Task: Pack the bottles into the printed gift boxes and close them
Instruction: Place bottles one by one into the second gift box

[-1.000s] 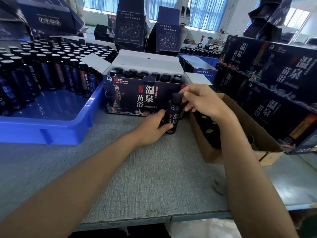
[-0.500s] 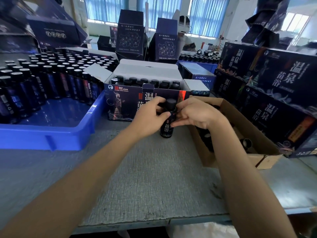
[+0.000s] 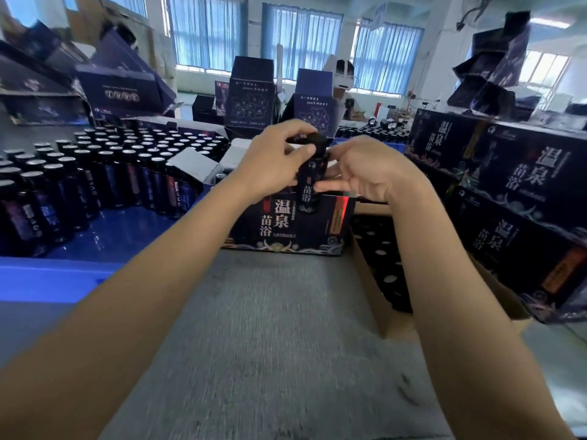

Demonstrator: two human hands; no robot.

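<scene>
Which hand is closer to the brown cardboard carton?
Right. The right hand hovers above the cardboard carton's far end; the left hand is farther left, across the bottle both hold.

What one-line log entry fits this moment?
left hand: grips bottle cap | right hand: holds bottle body | bottle: held before open gift box

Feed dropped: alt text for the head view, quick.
The left hand grips the cap and the right hand pinches the body of one dark bottle, held in front of the open printed gift box. Blue tray of bottles left, cardboard carton right.
</scene>
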